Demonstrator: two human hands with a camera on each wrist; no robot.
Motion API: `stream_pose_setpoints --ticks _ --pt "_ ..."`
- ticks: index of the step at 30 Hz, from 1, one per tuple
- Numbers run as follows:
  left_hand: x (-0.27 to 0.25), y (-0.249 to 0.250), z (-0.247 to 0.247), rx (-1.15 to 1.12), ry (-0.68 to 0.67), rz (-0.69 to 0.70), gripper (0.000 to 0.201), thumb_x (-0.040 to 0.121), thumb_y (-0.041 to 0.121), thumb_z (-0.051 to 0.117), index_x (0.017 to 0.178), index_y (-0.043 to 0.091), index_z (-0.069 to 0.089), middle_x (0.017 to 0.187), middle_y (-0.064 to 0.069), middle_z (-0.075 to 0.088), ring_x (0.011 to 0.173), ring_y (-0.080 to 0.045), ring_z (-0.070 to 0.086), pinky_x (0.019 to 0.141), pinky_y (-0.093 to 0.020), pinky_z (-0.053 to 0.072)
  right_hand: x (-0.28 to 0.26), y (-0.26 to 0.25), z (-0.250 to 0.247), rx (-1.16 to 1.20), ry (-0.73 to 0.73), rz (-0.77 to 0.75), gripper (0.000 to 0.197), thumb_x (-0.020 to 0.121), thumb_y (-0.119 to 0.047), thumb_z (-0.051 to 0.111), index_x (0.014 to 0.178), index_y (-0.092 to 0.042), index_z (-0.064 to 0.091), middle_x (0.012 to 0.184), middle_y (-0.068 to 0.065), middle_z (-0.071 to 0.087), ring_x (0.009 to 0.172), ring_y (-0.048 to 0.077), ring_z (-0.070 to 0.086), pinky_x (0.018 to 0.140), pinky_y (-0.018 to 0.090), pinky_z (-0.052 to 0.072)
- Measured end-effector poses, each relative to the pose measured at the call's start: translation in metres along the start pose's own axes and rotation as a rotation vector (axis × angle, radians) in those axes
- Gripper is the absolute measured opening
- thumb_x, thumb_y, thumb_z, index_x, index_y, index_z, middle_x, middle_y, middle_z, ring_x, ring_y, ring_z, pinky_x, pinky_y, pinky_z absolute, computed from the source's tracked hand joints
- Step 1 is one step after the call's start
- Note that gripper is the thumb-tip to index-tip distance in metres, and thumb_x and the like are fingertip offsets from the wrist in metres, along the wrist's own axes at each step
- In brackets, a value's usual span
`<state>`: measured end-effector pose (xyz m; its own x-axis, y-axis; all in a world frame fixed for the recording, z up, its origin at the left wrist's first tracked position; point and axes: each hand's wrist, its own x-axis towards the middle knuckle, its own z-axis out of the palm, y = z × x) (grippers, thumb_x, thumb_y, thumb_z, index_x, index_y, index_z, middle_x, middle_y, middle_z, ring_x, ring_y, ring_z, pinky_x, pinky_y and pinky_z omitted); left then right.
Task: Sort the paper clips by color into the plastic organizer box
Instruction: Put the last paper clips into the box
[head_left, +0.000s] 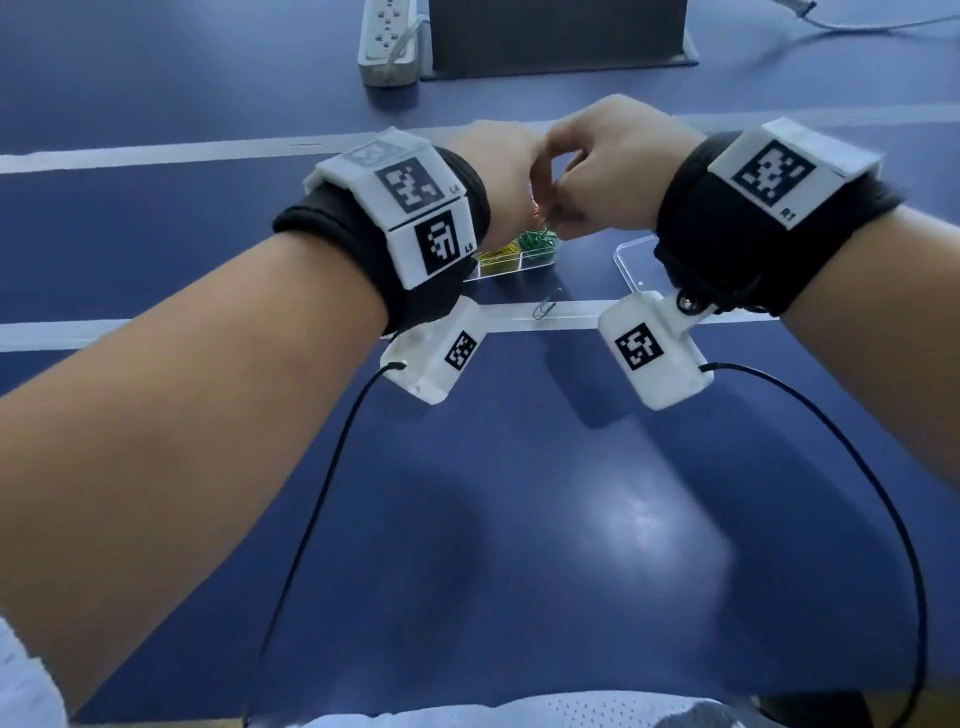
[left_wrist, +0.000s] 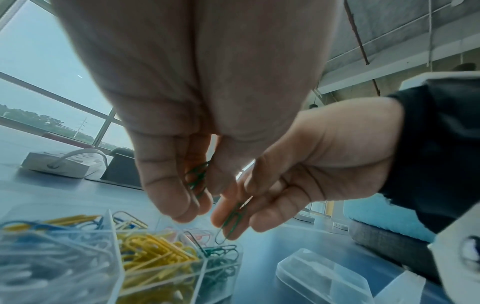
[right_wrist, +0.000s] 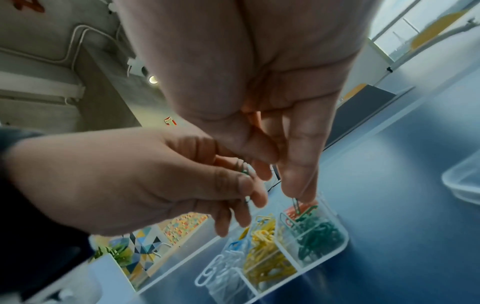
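Nearest me, a bare steel clip (head_left: 543, 310) lies on the blue table (head_left: 519, 467). Beyond it sits the clear plastic organizer box (right_wrist: 335, 250), compartments sorted by colour. Directly above it, my right hand (head_left: 602, 171) pinches one green wire clip (left_wrist: 232, 221); my left hand (head_left: 498, 182) curls around more green clips (left_wrist: 197, 178), which only the wrist views reveal.

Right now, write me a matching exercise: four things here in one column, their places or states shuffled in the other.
1. silver paper clip
2. right hand
3. yellow paper clips
4. clear lid

A. pinches a green paper clip
B. in a middle compartment of the organizer box
C. lies right of that box
D. loose on the white tape line

Pairs: 1-D, 2-A, 3-B, 4-C
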<state>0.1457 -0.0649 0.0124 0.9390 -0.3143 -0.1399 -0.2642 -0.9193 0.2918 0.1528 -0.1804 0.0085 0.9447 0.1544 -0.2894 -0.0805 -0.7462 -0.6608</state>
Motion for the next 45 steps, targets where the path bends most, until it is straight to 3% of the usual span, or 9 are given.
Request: stream_pose_setpoints --ticks 5,9,15,19,23,28,32,39,45 --pt "0.005 0.002 0.006 -0.023 0.01 -0.017 0.025 0.087 0.014 0.053 0.11 0.019 0.06 0.103 -0.001 0.058 0.093 -0.02 0.051 0.073 -0.028 0.034 -0.001 0.005 -0.003 0.324 -0.025 0.053 0.056 0.088 0.005 0.04 0.139 -0.017 0.041 0.082 0.01 0.061 0.071 0.024 0.065 0.073 0.04 0.06" --pt "0.004 0.001 0.008 -0.105 0.012 -0.031 0.03 0.083 0.007 0.051 0.107 0.022 0.062 0.108 0.0 0.068 0.099 -0.018 0.06 0.078 -0.025 0.042 -0.006 0.008 -0.008 0.516 -0.089 0.099 0.064 0.092 0.01 0.037 0.147 -0.019 0.022 0.101 0.018 0.06 0.079 0.025 0.064 0.072 0.036 0.059" --pt "0.002 0.0 0.01 -0.112 0.017 -0.026 0.033 0.084 0.006 0.053 0.109 0.025 0.063 0.1 0.005 0.07 0.091 -0.011 0.06 0.08 -0.025 0.047 -0.009 0.011 -0.007 0.577 -0.091 0.14 0.065 0.092 0.011 0.036 0.147 -0.02 0.022 0.122 0.023 0.059 0.102 0.027 0.067 0.081 0.035 0.058" --pt "0.003 -0.004 0.012 -0.122 0.043 -0.001 0.029 0.083 0.008 0.056 0.105 0.023 0.066 0.097 0.003 0.07 0.087 -0.013 0.061 0.081 -0.027 0.051 -0.012 0.016 -0.008 0.534 -0.08 0.112 0.058 0.09 0.011 0.035 0.14 -0.018 0.034 0.111 0.017 0.06 0.09 0.02 0.065 0.086 0.038 0.056" --pt "0.007 -0.008 0.012 -0.01 0.0 0.011 0.024 0.079 0.009 0.063 0.099 0.02 0.072 0.091 0.0 0.068 0.079 -0.014 0.055 0.07 -0.024 0.041 -0.024 0.025 -0.011 -0.117 -0.025 -0.078 0.028 0.081 -0.004 0.049 0.093 -0.024 0.065 0.085 0.006 0.066 0.068 0.017 0.06 0.071 0.03 0.055" --pt "0.011 -0.006 0.014 0.047 -0.046 0.022 0.019 0.079 0.016 0.068 0.096 0.014 0.074 0.086 -0.004 0.067 0.08 -0.02 0.056 0.068 -0.025 0.037 -0.054 0.031 0.009 -0.632 -0.325 -0.198 0.014 0.074 -0.031 0.073 0.085 -0.03 0.066 0.065 -0.015 0.054 0.071 0.013 0.052 0.061 0.021 0.04" --pt "0.013 -0.004 0.017 0.053 -0.036 0.022 0.017 0.08 0.018 0.064 0.094 0.015 0.074 0.094 -0.008 0.071 0.089 -0.025 0.062 0.067 -0.025 0.039 -0.058 0.039 0.02 -0.679 -0.312 -0.258 0.009 0.075 -0.021 0.07 0.084 -0.022 0.071 0.059 -0.013 0.053 0.068 0.013 0.051 0.051 0.013 0.034" --pt "0.017 -0.003 0.015 0.015 -0.004 -0.007 0.015 0.084 0.017 0.062 0.094 0.022 0.071 0.099 -0.004 0.068 0.094 -0.025 0.062 0.082 -0.035 0.052 -0.065 0.035 0.018 -0.712 -0.243 -0.287 0.01 0.077 -0.021 0.058 0.067 -0.023 0.06 0.054 -0.008 0.047 0.054 0.014 0.045 0.044 0.017 0.028" --pt "0.014 -0.004 0.013 0.084 -0.053 -0.055 0.016 0.071 0.03 0.072 0.087 0.028 0.072 0.089 0.0 0.07 0.084 -0.023 0.064 0.077 -0.036 0.054 -0.031 0.025 -0.006 -0.278 0.018 -0.158 0.018 0.08 -0.015 0.056 0.083 -0.018 0.074 0.069 0.005 0.071 0.068 0.017 0.067 0.077 0.027 0.056"
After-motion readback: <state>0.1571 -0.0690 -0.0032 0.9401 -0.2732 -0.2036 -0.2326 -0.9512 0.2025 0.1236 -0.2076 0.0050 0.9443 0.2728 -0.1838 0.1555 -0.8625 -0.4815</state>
